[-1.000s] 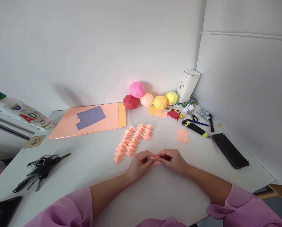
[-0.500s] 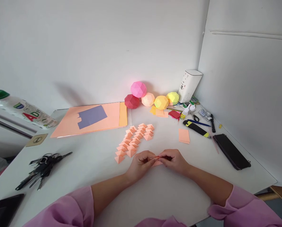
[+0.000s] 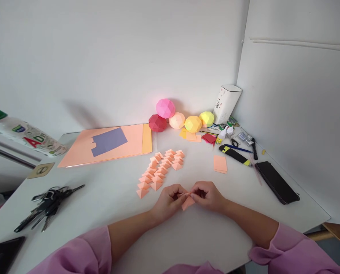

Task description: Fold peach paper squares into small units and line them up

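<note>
Between my hands is a small peach paper piece (image 3: 188, 203), its lower part hanging down to a corner. My left hand (image 3: 171, 199) pinches its upper left edge between thumb and fingers. On the other side, my right hand (image 3: 207, 195) pinches the upper right edge, the fingertips of both hands nearly touching. Several folded peach paper pieces (image 3: 156, 182) lie in overlapping rows just beyond my left hand. Flat peach paper rectangles (image 3: 220, 163) rest in a small stack beyond my right hand.
Faceted paper balls (image 3: 165, 108) sit by the wall. Large peach sheets (image 3: 81, 148) carry a purple sheet (image 3: 109, 141). Keys (image 3: 48, 203) and a bottle (image 3: 29, 135) are at left. A black-yellow cutter (image 3: 234, 155) and black phone (image 3: 276, 182) lie at right.
The held paper has turned so that a pointed part hangs lower below my fingers. My hands have shifted slightly toward me. The whole view has moved a little.
</note>
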`<state>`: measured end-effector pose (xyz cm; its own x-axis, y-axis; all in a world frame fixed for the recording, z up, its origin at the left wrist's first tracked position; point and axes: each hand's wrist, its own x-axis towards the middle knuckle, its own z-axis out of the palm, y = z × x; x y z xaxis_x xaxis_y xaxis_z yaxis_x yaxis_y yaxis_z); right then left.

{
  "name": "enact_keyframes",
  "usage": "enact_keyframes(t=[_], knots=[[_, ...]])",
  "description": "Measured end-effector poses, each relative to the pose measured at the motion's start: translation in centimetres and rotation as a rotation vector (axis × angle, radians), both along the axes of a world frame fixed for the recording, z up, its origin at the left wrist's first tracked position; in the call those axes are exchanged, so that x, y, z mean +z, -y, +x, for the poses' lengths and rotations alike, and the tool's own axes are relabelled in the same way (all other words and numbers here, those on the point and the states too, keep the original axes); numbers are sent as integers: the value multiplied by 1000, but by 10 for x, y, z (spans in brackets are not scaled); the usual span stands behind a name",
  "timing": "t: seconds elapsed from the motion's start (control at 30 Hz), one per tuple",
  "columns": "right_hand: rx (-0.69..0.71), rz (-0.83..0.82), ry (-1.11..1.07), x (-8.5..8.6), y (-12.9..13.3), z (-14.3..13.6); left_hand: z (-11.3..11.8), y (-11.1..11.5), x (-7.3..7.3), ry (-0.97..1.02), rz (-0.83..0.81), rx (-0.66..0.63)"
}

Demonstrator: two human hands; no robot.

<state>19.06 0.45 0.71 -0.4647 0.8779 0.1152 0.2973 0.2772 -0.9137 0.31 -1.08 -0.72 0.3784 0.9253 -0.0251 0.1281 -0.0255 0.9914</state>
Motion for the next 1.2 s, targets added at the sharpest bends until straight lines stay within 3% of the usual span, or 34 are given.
enact_keyframes(t=[0.23, 0.43, 0.63, 0.83, 1.0, 1.2], knots=[[95, 56, 3, 0, -4, 1, 0, 0, 0, 1, -20, -37], [84, 36, -44, 2, -3, 1, 0, 1, 1, -24, -49, -26], [94, -149, -99, 4, -3, 4, -1, 1, 2, -58, -46, -15], [67, -316, -143, 7, -6, 6, -1, -1, 10, 12, -36, 100], [85, -263, -95, 3, -4, 2, 0, -3, 8, -50, 16, -56], [82, -263, -79, 3, -4, 2, 0, -1, 2, -123, 102, -35]])
